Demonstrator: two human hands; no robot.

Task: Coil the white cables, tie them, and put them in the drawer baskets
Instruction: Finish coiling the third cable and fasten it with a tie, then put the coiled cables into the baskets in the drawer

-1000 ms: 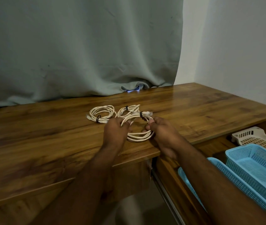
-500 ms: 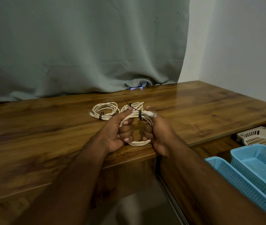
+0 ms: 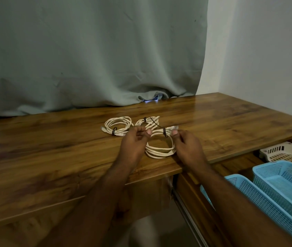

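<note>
The near coil (image 3: 160, 148) lay at the table (image 3: 52, 157) edge between both hands. The left hand (image 3: 134, 139) pinched the tie's tail (image 3: 155, 123); the right hand (image 3: 186, 145) gripped the coil's right side. The baskets (image 3: 275, 189) sat lower right, nearer the right hand.

Three coiled white cables (image 3: 117, 126), three baskets (image 3: 284, 186), two hands (image 3: 132, 145).

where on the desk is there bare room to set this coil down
Bare wood lies left of the left hand and of the far-left coil, and right of the right hand toward the wall. It is crowded mid-desk, where three coils cluster; the near coil sits between both hands.
</note>
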